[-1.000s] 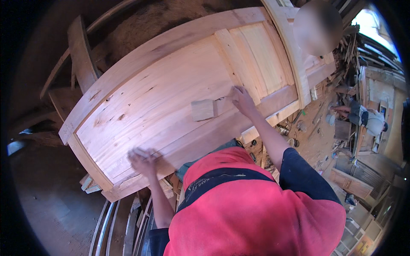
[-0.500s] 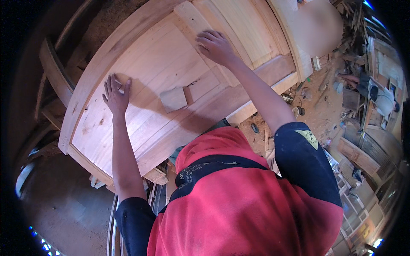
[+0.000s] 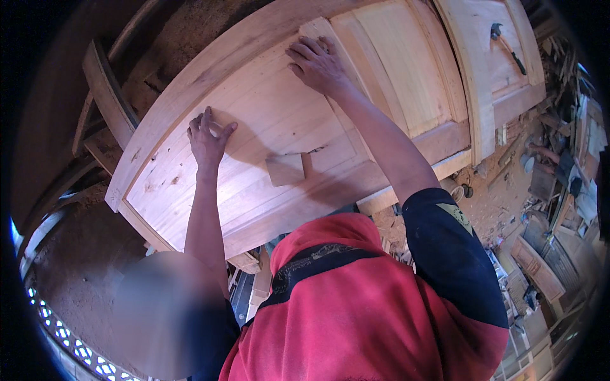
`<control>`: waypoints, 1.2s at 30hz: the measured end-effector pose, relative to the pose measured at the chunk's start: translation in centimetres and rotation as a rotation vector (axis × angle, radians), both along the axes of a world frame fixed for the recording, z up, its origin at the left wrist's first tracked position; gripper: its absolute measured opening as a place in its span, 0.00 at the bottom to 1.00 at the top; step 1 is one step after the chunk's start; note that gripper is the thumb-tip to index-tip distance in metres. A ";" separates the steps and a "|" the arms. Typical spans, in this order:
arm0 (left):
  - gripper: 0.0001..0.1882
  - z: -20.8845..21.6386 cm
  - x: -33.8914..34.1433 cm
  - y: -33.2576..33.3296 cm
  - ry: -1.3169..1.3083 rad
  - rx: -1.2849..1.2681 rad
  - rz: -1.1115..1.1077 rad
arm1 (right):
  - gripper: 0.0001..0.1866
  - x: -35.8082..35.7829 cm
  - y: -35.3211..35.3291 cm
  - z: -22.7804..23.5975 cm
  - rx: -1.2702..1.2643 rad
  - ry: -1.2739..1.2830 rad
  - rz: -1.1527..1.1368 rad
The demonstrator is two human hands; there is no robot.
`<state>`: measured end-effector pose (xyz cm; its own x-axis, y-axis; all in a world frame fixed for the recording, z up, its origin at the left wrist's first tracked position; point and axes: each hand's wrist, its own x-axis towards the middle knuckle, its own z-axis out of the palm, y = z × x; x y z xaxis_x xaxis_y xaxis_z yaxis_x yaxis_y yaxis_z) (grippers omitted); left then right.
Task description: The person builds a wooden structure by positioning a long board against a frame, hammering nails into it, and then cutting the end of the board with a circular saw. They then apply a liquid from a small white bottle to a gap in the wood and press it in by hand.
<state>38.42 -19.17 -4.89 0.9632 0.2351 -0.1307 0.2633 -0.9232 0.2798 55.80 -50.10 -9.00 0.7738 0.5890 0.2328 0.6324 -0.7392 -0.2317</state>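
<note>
The block (image 3: 285,169) lies on the panel (image 3: 190,181). Beyond the block, to its left, is the left grip (image 3: 208,136); farther beyond, slightly right, the right grip (image 3: 316,62). Well right of the block stretches a crosspiece (image 3: 471,95), then the hammer (image 3: 507,47).

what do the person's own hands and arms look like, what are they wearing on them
The left hand and right hand are gloveless, with bare forearms. Dark, short sleeves cover the upper arms; the right one carries a yellowish patch.
</note>
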 end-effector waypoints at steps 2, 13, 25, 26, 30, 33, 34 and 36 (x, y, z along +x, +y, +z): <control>0.49 -0.2 -0.3 0.0 -0.039 0.004 -0.002 | 0.20 0.0 0.1 -0.4 0.011 -0.004 0.008; 0.48 -1.0 -0.4 0.2 -0.097 -0.011 -0.042 | 0.17 0.1 -0.2 0.0 0.006 -0.067 0.019; 0.48 -0.3 -0.9 -0.8 -0.021 -0.025 -0.008 | 0.21 -0.3 -1.5 -0.5 0.051 0.002 0.033; 0.48 -0.1 -1.2 -1.5 -0.023 -0.022 -0.014 | 0.25 -1.3 -2.9 -0.5 0.078 0.035 0.049; 0.46 -0.3 -1.8 0.1 -0.057 0.084 -0.035 | 0.39 -8.8 -7.9 1.9 0.006 0.230 0.200; 0.45 0.3 1.2 -1.4 -0.063 0.101 -0.079 | 0.48 -14.3 -13.6 5.0 -0.154 0.376 0.262; 0.46 -0.1 2.0 -0.9 -0.108 0.093 -0.062 | 0.48 -14.8 -13.8 5.3 -0.153 0.374 0.262; 0.47 -0.3 3.7 0.3 -0.114 0.092 -0.041 | 0.52 -15.5 -14.3 5.2 -0.134 0.401 0.206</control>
<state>42.08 -18.82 -5.22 0.9796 0.2010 0.0002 0.1961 -0.9557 0.2196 40.25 -64.36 -3.79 0.6514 0.7440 -0.1491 0.6489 -0.6480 -0.3987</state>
